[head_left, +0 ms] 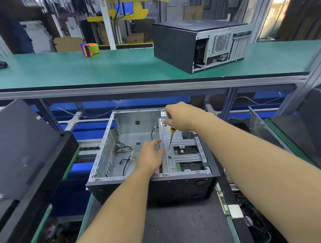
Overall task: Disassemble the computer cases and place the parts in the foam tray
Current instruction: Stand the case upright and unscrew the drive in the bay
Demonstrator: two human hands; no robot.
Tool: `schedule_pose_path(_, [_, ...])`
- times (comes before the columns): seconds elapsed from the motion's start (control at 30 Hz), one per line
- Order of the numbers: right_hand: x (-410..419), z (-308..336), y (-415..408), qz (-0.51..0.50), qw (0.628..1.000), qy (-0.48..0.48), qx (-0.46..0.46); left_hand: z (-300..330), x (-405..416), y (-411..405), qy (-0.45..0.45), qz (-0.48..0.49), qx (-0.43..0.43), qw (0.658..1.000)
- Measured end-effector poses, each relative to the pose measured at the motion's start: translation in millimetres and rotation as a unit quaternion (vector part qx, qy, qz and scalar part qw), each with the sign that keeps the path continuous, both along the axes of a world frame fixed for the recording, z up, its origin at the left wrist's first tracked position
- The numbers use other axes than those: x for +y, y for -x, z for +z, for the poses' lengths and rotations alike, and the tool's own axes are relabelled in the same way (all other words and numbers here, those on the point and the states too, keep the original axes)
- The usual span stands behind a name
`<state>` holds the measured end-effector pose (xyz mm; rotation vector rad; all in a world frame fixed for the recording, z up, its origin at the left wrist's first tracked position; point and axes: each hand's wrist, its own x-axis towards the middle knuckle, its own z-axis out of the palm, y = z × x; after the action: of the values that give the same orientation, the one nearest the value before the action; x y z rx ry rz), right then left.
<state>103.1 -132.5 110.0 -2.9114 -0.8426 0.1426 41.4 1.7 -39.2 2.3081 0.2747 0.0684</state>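
Green shelf above, dark counter (178,228) below bearing the open computer case (150,178). Right hand (179,117) grips a screwdriver (171,137) on the stiff, sharp-edged drive bracket (184,153); left hand (151,156), fingers relaxed, steadies its edge.

Two bare forearms enter from the lower edge of the view, each ending in a bare hand: left hand (151,156), right hand (181,117). No sleeve, glove, watch, ring or wrist strap shows on either arm. Both forearms are uncovered along their whole visible length. The upper arms lie beyond the frame.
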Motion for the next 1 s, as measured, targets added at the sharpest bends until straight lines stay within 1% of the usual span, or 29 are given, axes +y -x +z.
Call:
schedule_pose_path(0.07, [-0.5, -0.1, -0.3, 0.007, 1.0, 0.003, -0.004, 4.8, 1.4, -9.9, 0.002, -0.004, -0.002, 1.0])
schedule_pose_path(0.17, [-2.2, 0.0, -1.2, 0.022, 0.999, -0.016, 0.02, 6.2, -3.8, -17.2, -0.032, -0.011, 0.026, 0.999])
schedule_pose_path(0.23, [-4.3, -0.3, -2.6, 0.034, 0.998, -0.035, 0.037, 2.0, -9.6, -17.6, -0.029, -0.01, 0.028, 0.999])
schedule_pose_path(0.3, [-4.7, -2.6, -2.1, 0.046, 0.996, -0.054, 0.046, -1.6, -14.5, -17.4, -0.036, 0.003, 0.028, 0.999])
schedule_pose_path(0.37, [-3.4, -6.1, -1.6, 0.039, 0.997, -0.062, 0.035, -2.9, -18.3, -17.9, -0.036, 0.026, 0.029, 0.999])
schedule_pose_path(0.47, [-1.0, -7.9, -2.9, -0.013, 0.999, -0.031, -0.01, -2.1, -21.7, -19.9, -0.036, 0.041, 0.025, 0.998])
schedule_pose_path(0.5, [-0.6, -7.7, -3.6, -0.019, 0.999, -0.021, -0.028, -1.8, -22.5, -20.4, -0.042, 0.044, 0.023, 0.998])
schedule_pose_path(0.57, [-0.2, -7.3, -4.8, -0.008, 0.999, -0.018, -0.033, -1.7, -23.5, -20.4, -0.045, 0.048, 0.02, 0.998])
schedule_pose_path(0.7, [-2.2, -1.6, -4.5, 0.021, 0.999, -0.034, 0.028, -2.1, -23.0, -20.0, -0.033, 0.048, 0.017, 0.998])
schedule_pose_path(0.8, [-2.9, 2.3, -1.3, 0.016, 0.997, -0.035, 0.06, -2.2, -22.3, -19.8, -0.028, 0.046, 0.015, 0.998])
schedule_pose_path(0.93, [0.4, 2.5, -1.0, -0.028, 0.999, 0.03, 0.002, -1.6, -23.1, -18.8, -0.019, 0.042, 0.014, 0.999])
schedule_pose_path(1.0, [2.4, 1.5, -2.1, -0.014, 0.999, 0.037, -0.015, -1.8, -23.4, -18.5, -0.013, 0.047, 0.012, 0.999])
